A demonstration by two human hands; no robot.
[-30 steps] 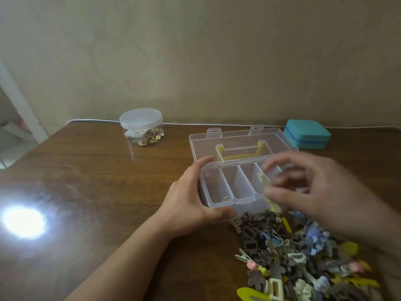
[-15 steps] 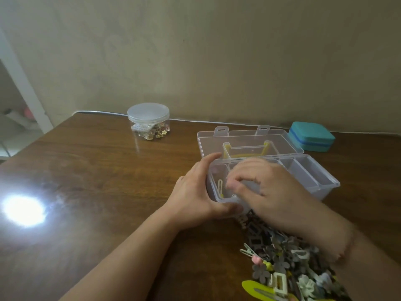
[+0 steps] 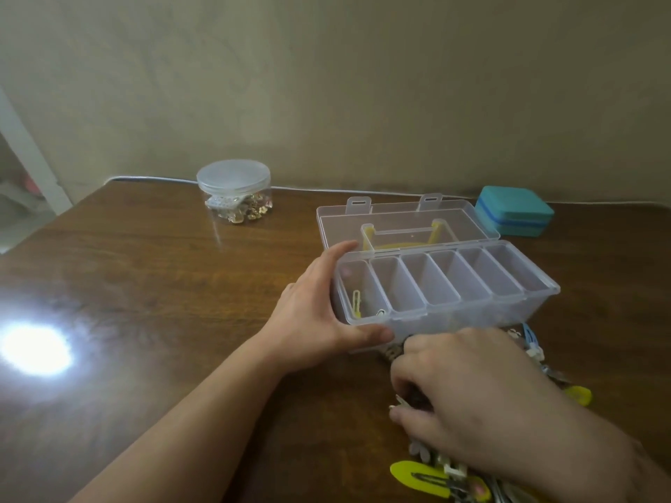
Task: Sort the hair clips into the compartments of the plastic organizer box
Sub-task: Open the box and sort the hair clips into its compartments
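The clear plastic organizer box (image 3: 537,286) stands open on the wooden table, its lid (image 3: 399,216) lying flat behind it. It has several narrow compartments. The leftmost one holds a thin yellow clip (image 3: 356,303) and a small metal one; the others look bare. My left hand (image 3: 312,315) grips the box's left end, thumb on the front wall. My right hand (image 3: 472,393) is down on the pile of hair clips (image 3: 428,477) in front of the box. Its fingers curl into the pile, and a small pale clip (image 3: 399,400) shows between thumb and forefinger. Most of the pile is hidden.
A lidded clear jar (image 3: 234,190) of small trinkets stands at the back left. A teal case (image 3: 513,210) sits behind the box on the right. A white cable (image 3: 308,190) runs along the wall. Lamp glare (image 3: 36,348) marks the table's left side.
My right hand put the yellow clip into the leftmost compartment, then drew back to the pile in front of the box. My left hand kept its hold on the box.
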